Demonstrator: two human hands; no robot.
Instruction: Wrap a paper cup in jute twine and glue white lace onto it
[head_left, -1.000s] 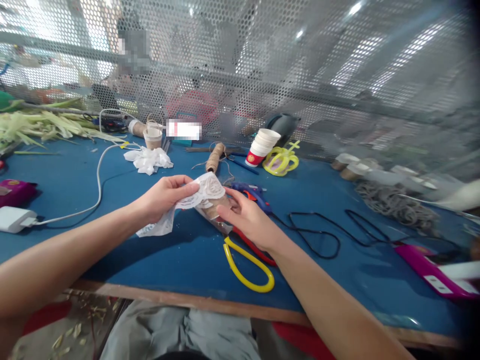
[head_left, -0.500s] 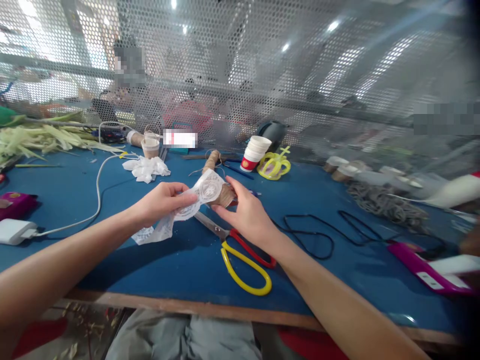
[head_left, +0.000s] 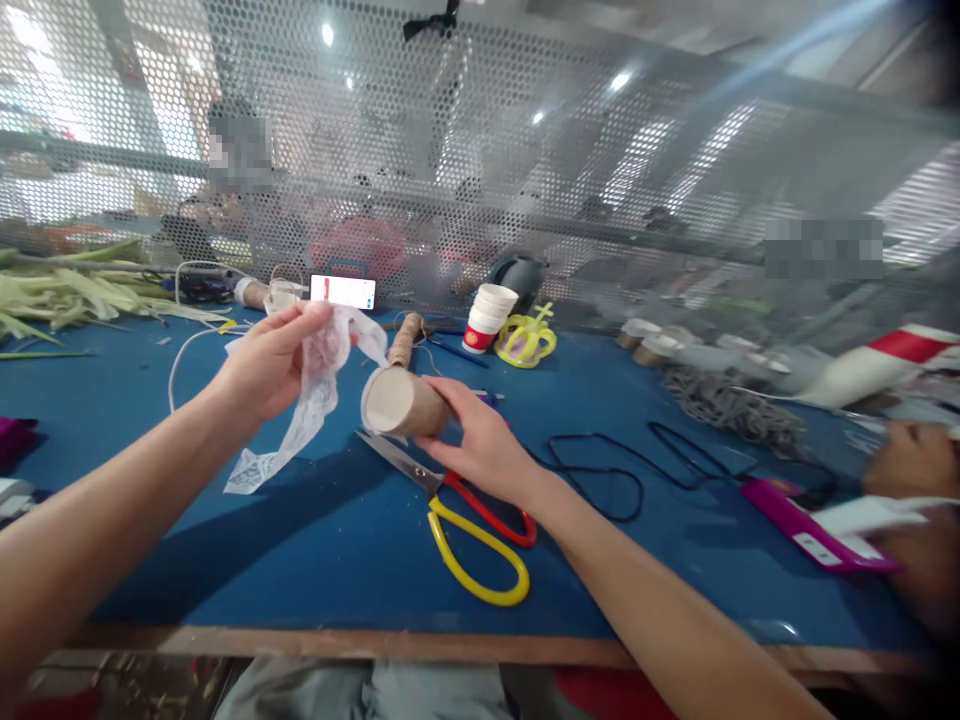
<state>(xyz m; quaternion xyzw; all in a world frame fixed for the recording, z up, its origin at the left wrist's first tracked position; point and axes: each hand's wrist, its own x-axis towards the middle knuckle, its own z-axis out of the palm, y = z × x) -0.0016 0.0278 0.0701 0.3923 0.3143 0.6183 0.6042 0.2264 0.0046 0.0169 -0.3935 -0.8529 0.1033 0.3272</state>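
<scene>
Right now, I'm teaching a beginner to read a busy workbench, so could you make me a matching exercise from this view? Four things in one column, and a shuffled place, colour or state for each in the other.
Column one
1. Lace strip
2. Scissors
3. Brown-wrapped cup
4. Paper cup stack

Column two
A. White and red, beside the yellow crown
B. Held in the right hand, round end facing the camera
C. Pinched in the left hand, tail hanging down
D. On the blue tabletop, one handle yellow, one red

Right pairs: 1-C, 2-D, 3-B, 4-A
</scene>
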